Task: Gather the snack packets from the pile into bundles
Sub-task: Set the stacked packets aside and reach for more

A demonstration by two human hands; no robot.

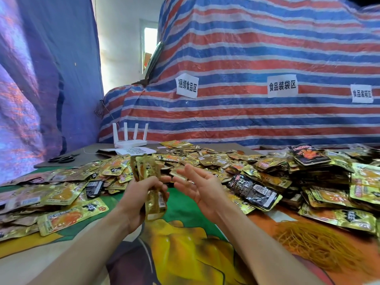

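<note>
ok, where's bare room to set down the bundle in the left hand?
Best for the bundle: the bare printed cloth nearest the person, between the flat packets on the left and the rubber bands on the right. Smaller: the dark board between scissors and router. Crowded: the packet pile across the middle, back and right.

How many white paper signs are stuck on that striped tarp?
3, in a row on the striped tarp: the left sign, the middle sign and the right sign near the picture's edge. More may lie out of frame.
</note>
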